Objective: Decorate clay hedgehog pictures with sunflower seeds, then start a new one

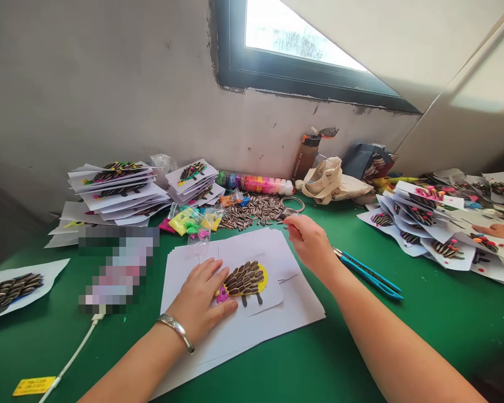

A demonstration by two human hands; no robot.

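Note:
My left hand (199, 299) lies flat on a white card with its fingers spread, next to a hedgehog picture (246, 279) made of striped sunflower seeds on yellow clay, with a pink face and dark legs. The card rests on a stack of white paper (294, 313). Over the far right corner of that stack, my right hand (308, 238) is closed in a pinch. What its fingertips hold, if anything, is too small to make out. Just beyond is a loose pile of sunflower seeds (256, 211). A blue utility knife (369, 274) lies right of my right wrist.
Stacks of seed pictures (117, 193) stand back left, and more cards (428, 224) right, near another person's hand (502, 232). Clay packets (189, 220), a tape roll (294, 204), a bottle (306, 157) and a cloth bag (331, 182) line the back. A white cable (73, 355) crosses the left.

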